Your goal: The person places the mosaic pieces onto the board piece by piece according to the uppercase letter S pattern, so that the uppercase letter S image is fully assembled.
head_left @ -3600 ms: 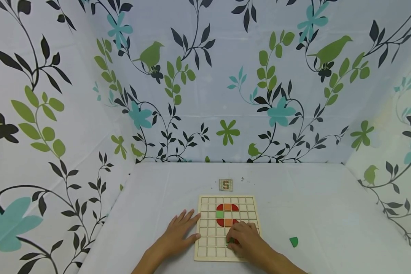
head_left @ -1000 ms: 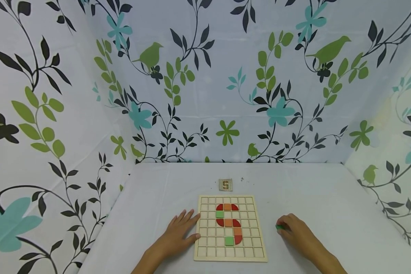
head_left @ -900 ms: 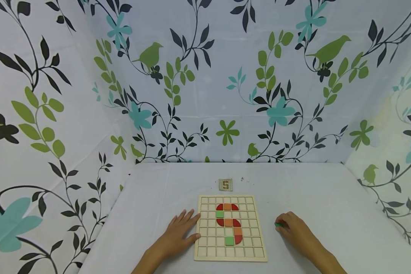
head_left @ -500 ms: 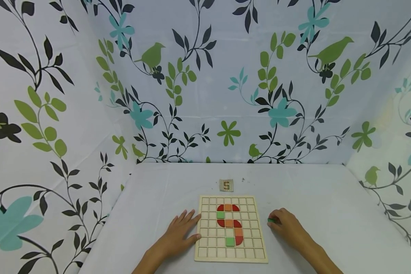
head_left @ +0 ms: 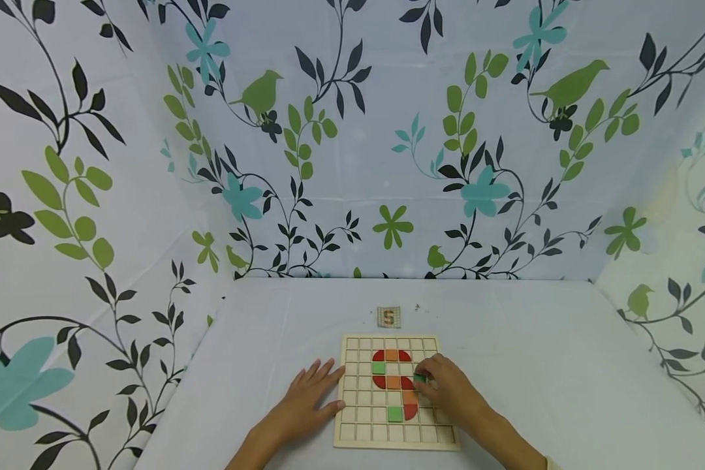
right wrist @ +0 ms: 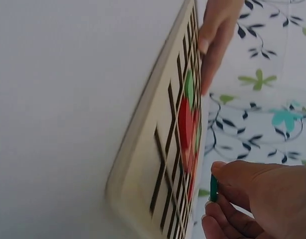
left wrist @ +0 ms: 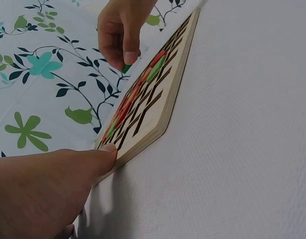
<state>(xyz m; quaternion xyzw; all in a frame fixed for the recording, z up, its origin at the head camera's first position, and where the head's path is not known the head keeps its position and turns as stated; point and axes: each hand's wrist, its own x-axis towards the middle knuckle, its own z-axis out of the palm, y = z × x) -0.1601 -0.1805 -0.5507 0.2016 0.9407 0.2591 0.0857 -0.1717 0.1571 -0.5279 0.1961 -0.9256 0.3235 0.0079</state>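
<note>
A wooden grid board (head_left: 358, 432) lies flat on the white surface. Set in its cells are red rounded tiles (head_left: 410, 412), orange square tiles (head_left: 393, 382) and light green square tiles (head_left: 395, 414), forming a curved figure. Above the board's right half, my right hand (head_left: 449, 391) pinches a darker green tile (right wrist: 214, 188) between thumb and fingers; the right wrist view shows it edge-on, apart from the board. My left hand (head_left: 308, 399) rests at the left edge with fingers spread, its thumb (left wrist: 109, 149) touching the board's rim.
Behind the board lies a small gridded card (head_left: 389, 317) marked with an S-like figure. Patterned cloth (head_left: 341, 143) with leaves, birds and flowers hangs at the back and both sides of the white tabletop (head_left: 540, 339).
Since the earliest frame, my right hand left the board, picked up the loose green tile on the right and carried it left over the board. My left hand stayed in place.
</note>
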